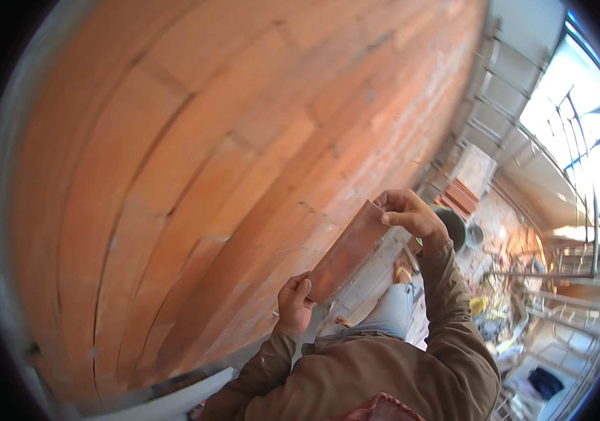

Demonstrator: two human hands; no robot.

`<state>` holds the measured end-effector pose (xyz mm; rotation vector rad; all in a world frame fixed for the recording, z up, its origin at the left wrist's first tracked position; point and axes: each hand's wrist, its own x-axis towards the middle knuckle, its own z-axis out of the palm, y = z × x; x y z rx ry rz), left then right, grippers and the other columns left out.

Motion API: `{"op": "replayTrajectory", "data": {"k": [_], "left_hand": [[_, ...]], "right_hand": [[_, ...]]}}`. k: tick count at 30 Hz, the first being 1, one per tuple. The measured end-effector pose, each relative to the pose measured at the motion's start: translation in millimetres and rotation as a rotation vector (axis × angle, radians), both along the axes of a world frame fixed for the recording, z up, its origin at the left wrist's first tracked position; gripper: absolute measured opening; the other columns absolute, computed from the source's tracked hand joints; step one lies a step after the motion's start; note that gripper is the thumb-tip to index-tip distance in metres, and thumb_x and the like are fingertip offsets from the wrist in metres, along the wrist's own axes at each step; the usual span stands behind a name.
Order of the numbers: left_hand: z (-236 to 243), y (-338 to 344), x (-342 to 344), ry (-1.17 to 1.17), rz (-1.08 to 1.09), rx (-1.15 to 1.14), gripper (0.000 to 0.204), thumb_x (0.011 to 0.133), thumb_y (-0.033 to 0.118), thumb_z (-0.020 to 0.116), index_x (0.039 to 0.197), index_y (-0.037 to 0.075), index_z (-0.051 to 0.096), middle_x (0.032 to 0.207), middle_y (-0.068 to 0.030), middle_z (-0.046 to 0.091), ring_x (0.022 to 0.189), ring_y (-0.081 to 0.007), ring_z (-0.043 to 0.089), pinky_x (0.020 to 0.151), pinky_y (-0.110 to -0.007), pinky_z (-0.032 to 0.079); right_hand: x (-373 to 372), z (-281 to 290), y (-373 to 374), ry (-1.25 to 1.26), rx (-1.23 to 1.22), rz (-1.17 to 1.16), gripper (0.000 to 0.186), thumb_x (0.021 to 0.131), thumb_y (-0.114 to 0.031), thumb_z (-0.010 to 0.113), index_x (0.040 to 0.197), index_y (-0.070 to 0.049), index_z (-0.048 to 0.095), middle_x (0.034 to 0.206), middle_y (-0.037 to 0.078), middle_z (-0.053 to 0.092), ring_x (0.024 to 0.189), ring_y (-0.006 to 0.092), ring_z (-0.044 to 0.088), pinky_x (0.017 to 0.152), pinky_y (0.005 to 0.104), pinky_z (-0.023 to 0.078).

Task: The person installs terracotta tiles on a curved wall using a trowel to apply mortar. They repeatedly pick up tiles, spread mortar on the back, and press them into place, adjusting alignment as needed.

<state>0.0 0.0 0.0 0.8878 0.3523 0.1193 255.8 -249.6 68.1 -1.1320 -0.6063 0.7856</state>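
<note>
A long, flat, reddish clay brick is held between my two hands, tilted so that its right end is higher in the picture. My left hand grips the lower left end, thumb on the face. At the upper right end, my right hand pinches the corner between thumb and curled fingers. The brick's underside is hidden. Close beside it, on the left, rises a large orange clay-block wall with mortar joints.
Beyond my right hand are a dark round bucket, a smaller grey bucket and a stack of red bricks. A ladder-like metal frame stands at the back. Metal scaffolding and scattered rubble lie to the right.
</note>
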Motion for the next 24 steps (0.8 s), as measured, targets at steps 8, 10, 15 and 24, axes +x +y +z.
{"op": "replayTrajectory", "data": {"k": [8,10,15,24], "left_hand": [[29,-29,-29,0.145,0.005,0.237,0.034,0.092,0.011,0.073,0.122,-0.002,0.066,0.116,-0.0072,0.069,0.106,-0.0141,0.064,0.093,-0.034,0.051],[35,-39,-26,0.171,0.005,0.380,0.035,0.088,0.011,0.078,0.119,-0.002,0.068,0.112,-0.0066,0.071,0.103,-0.0137,0.065,0.092,-0.034,0.052],[53,-58,8,0.084,0.081,0.613,0.044,0.091,0.011,0.075,0.130,-0.001,0.061,0.112,-0.0085,0.071,0.101,-0.0148,0.066,0.092,-0.033,0.053],[94,-34,-14,-0.184,0.540,0.644,0.030,0.095,0.005,0.068,0.124,0.000,0.062,0.113,-0.0075,0.069,0.103,-0.0138,0.064,0.089,-0.031,0.053]], "right_hand": [[-39,123,29,-0.411,-0.163,-0.055,0.025,0.082,-0.004,0.074,0.104,0.008,0.070,0.093,0.014,0.074,0.087,0.0183,0.070,0.080,0.0320,0.055],[-40,130,42,-0.577,-0.141,0.048,0.021,0.082,-0.002,0.071,0.102,0.007,0.071,0.091,0.015,0.075,0.083,0.0206,0.072,0.077,0.0325,0.056],[-36,137,88,-1.044,0.039,0.337,0.020,0.085,-0.013,0.072,0.098,0.002,0.074,0.089,0.018,0.073,0.078,0.0313,0.071,0.070,0.0380,0.056],[-64,145,130,-1.227,0.192,0.284,0.067,0.080,-0.020,0.081,0.135,0.006,0.054,0.120,0.027,0.065,0.107,0.0386,0.066,0.090,0.0424,0.053]]}}
